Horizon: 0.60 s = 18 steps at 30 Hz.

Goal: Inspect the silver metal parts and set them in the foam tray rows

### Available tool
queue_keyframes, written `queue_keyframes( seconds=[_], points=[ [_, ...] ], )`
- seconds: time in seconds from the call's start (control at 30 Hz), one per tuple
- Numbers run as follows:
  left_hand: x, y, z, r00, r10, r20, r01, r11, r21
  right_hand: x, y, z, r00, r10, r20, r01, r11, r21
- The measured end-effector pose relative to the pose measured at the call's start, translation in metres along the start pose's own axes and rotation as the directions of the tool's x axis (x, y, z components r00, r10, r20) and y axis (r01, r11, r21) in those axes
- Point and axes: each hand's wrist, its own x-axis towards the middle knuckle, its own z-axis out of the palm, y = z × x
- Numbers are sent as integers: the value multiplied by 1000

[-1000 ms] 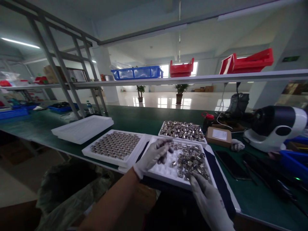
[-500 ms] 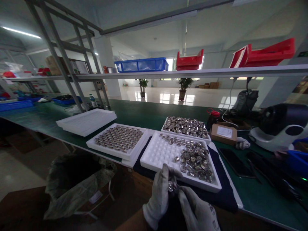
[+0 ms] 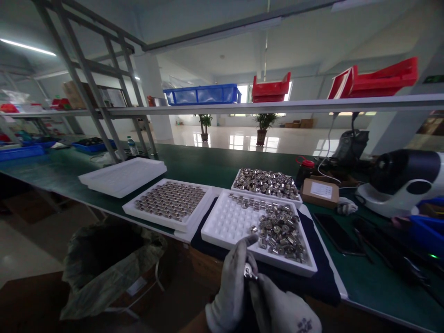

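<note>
My left hand [image 3: 233, 282], in a pale work glove, is closed around a small shiny metal cylinder [image 3: 248, 271] just in front of the bench edge. From the right, my gloved right hand [image 3: 279, 303] pinches the same part; its fingertips are partly hidden. Behind my hands lies a white foam tray [image 3: 227, 224] with rows of round pockets. Loose metal cylinders [image 3: 282, 231] are heaped in its right half, and a few stand in rows along its back.
Left of it, another foam tray [image 3: 168, 201] holds neat rows of cylinders. A stacked foam tray [image 3: 121, 178] is farther left. A heaped tray [image 3: 265, 182] sits behind. At right are a cardboard box [image 3: 319, 192] and a phone [image 3: 338, 233]. A lined bin [image 3: 111, 263] stands below left.
The metal cylinder has turned between my hands and now shows a brighter side. My left fingers have shifted and my right hand has rolled slightly. The camera view has moved a little.
</note>
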Motion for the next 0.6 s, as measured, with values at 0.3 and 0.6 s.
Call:
queue_keyframes(
  seconds=[0.3,0.6],
  points=[
    [4,23,-9,867,-277,414,303,953,3,23,30,-14,976,-59,211,-82,794,603],
    [6,7,1,999,-4,-33,8,992,129,13,15,-11,871,355,339,-491,606,626]
  ],
)
